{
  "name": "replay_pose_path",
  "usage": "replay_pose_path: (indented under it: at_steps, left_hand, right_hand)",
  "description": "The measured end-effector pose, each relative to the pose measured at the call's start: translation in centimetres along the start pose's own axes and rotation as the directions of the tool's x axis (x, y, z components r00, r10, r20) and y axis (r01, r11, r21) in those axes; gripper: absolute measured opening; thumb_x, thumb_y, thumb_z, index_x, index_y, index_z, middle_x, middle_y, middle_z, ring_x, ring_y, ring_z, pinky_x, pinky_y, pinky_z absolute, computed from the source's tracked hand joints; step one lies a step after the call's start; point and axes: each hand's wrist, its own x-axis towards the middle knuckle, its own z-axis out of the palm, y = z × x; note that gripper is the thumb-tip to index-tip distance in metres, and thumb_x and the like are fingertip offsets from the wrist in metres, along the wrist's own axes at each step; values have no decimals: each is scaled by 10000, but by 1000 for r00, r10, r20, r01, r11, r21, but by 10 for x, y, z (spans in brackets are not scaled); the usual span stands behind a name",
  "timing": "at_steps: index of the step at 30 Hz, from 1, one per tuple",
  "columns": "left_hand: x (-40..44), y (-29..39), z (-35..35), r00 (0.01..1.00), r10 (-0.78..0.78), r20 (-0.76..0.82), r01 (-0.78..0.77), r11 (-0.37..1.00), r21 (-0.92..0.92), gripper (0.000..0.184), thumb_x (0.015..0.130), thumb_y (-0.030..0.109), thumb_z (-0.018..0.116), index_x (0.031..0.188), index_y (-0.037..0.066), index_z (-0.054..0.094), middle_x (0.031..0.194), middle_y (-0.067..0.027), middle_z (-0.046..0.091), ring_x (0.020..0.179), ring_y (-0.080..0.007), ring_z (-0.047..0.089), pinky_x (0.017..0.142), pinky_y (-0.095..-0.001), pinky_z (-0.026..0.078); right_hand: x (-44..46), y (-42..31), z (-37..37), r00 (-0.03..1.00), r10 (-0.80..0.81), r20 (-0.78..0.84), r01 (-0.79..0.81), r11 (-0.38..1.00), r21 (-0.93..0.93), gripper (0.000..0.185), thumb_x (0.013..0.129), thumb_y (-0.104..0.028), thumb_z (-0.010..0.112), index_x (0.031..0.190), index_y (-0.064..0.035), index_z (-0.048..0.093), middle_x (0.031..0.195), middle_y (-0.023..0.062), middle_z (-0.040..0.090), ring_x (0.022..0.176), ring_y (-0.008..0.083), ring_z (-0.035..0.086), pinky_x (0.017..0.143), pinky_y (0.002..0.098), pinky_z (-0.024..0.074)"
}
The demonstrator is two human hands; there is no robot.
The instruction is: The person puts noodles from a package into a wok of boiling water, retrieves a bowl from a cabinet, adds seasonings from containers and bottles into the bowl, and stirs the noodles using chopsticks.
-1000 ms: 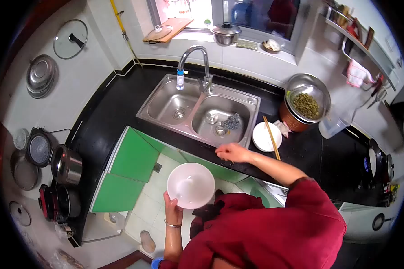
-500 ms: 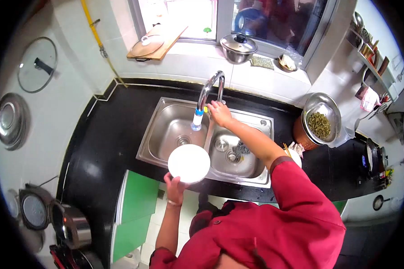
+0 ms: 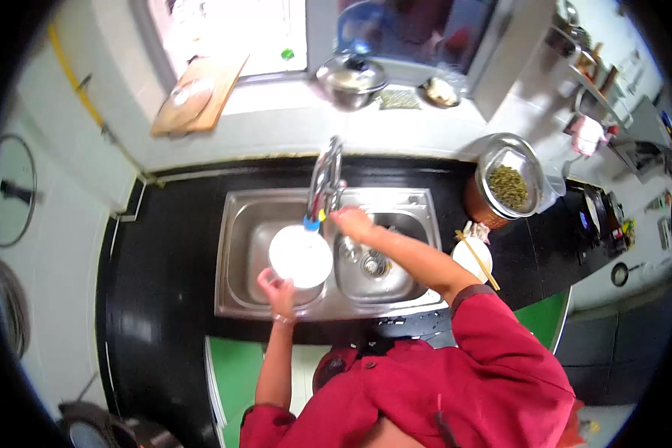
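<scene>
My left hand (image 3: 278,294) grips the near rim of a white bowl (image 3: 300,257), thumb and fingers closed on it. The bowl is over the left basin (image 3: 244,246) of a steel double sink, under the blue-tipped spout end of the faucet (image 3: 321,179). Close to the faucet, above the divider between the basins, is my right hand (image 3: 352,222). Its fingers are blurred and partly hidden, so their grip cannot be made out. My right forearm crosses the right basin (image 3: 366,287), where a drain strainer (image 3: 375,263) shows.
On the right counter stand a steel bowl of green leafy food (image 3: 509,187) on a brown pot (image 3: 485,209), and a white bowl (image 3: 467,261) with chopsticks (image 3: 479,260) across it. The windowsill holds a lidded pot (image 3: 352,84) and a cutting board (image 3: 220,89).
The white bowl has moved forward from the sink's front edge to under the spout, in my left hand. My right hand has shifted nearer the spout. The camera view has moved too.
</scene>
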Motion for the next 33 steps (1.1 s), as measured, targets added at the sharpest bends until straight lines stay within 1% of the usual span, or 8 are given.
replay_pose_path:
  at_steps: [7,14,19,20,22,24,28,33]
  left_hand:
    - [-11,21,-21,901,-24,434,300,758,-580,415,791,176,448,1141,33,275,1071,-134,447,975,-285,486,715,-420,490]
    - [-7,-22,-15,909,0,416,154,929,-338,523,736,287,489,1200,95,340,1183,-104,431,1038,-274,467,746,-430,465]
    - [-6,-73,-48,840,-262,475,473,783,-404,671,800,341,508,1322,106,158,1348,-103,225,1211,-204,255,1011,-388,213]
    - [-7,-93,-62,836,-259,484,475,784,-400,671,800,341,508,1322,106,158,1348,-103,225,1211,-204,255,1011,-388,213]
    - [-14,-130,-82,898,79,433,-63,997,-50,584,771,253,523,1239,53,237,1204,-107,306,1128,-219,312,1003,-397,224]
    - [-22,-155,-88,767,406,497,-591,749,299,497,742,166,539,1155,-1,317,1060,-112,387,1044,-235,370,994,-405,235]
    - [-54,-119,-21,902,-160,400,249,952,-179,510,750,171,528,1181,12,307,1102,-115,383,1064,-238,369,990,-401,245]
    - [-88,-80,43,858,-264,441,446,808,-384,525,760,178,514,1212,27,294,1154,-118,378,1089,-241,368,985,-395,257]
  right_hand:
    - [3,5,6,999,-47,-18,47,999,26,87,643,-124,514,625,-60,570,640,143,584,656,301,593,584,405,479]
    - [18,41,-40,988,39,148,-63,985,163,181,718,-241,511,754,-70,558,723,111,586,709,306,576,597,422,452]
    - [-25,90,-158,960,175,-217,-114,957,268,235,754,-314,533,869,-114,583,831,117,581,785,297,554,670,398,443]
    - [-42,116,-191,860,71,-506,17,986,166,187,772,-250,523,883,-113,585,845,117,583,786,290,556,680,393,442]
    - [-68,162,-271,604,102,-790,-76,995,70,129,776,-165,515,857,-106,597,773,100,587,731,281,550,655,362,441]
    - [-100,203,-368,339,69,-938,-288,957,-34,85,728,-157,580,781,-94,601,724,114,573,662,288,538,569,368,423]
    - [-147,282,-509,142,56,-988,-603,796,-42,202,774,-223,475,742,-59,590,750,157,564,731,325,535,620,428,422]
    - [-161,338,-575,135,446,-885,-872,478,108,314,771,-346,500,859,-66,612,853,153,594,867,327,553,731,401,446]
